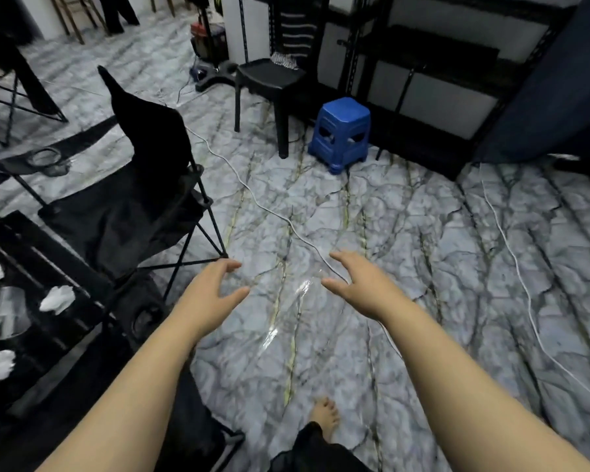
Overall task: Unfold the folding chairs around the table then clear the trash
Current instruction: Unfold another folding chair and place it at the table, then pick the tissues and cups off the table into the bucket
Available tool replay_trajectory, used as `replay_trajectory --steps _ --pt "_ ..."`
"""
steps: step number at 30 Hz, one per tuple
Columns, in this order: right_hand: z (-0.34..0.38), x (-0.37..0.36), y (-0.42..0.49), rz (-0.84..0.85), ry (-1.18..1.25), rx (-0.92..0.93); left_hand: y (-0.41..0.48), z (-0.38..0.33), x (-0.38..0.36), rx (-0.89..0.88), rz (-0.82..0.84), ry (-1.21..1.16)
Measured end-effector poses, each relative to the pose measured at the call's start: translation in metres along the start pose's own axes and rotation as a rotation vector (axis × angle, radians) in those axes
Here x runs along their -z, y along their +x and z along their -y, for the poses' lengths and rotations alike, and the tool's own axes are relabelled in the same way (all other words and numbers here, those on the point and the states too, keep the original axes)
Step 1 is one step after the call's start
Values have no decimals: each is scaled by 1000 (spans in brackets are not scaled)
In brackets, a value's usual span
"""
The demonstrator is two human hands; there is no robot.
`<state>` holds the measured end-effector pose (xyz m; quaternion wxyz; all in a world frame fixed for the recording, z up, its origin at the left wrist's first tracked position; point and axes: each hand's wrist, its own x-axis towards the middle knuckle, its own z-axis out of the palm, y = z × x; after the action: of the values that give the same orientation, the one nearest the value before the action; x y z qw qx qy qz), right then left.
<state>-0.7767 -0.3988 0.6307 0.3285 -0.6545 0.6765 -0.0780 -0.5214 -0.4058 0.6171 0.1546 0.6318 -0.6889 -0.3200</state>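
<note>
Both arms reach forward over the marble-patterned floor [406, 233] at centre frame. Left hand [215, 284] and right hand [358, 284] face each other, fingers spread and slightly curled, holding nothing; floor shows in the gap between them. A thin, glossy streak lies just below and between the hands, transparent film or only glare, cannot tell which.

One black folding chair [133, 199] stands unfolded at left of centre, seat fabric sagging, crossed legs on the floor, a mesh cup holder on its arm at the far left. A second chair frame [11, 93] in the upper left is cut off by the frame edge; whether it is fully open cannot be told.

The dark table [48, 253] occupies the lower left, only partly in view. On it lie crumpled white tissues [57, 299], and a clear round item, blurred, possibly a cup or lid. Further dark fabric below the left forearm is too dark to read.

A white cable [263, 206] runs diagonally across the floor and passes under the right hand. A blue plastic stool [343, 131] and a black plastic chair [269, 83] stand at upper centre, before dark shelving. A bare foot [326, 417] shows at bottom centre.
</note>
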Motion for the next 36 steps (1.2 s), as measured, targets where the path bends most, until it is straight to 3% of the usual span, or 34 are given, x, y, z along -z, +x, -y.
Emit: replay_trajectory --steps 8,17,23,36 --pt "-27 88 123 27 -23 45 142 -54 -4 63 -90 -45" --pt "-7 134 282 65 -52 149 295 -47 34 125 -184 -49" --pt "45 174 427 114 -69 167 428 -29 94 162 -202 -66" --pt "204 228 717 176 -115 469 626 36 243 324 -425 -60"
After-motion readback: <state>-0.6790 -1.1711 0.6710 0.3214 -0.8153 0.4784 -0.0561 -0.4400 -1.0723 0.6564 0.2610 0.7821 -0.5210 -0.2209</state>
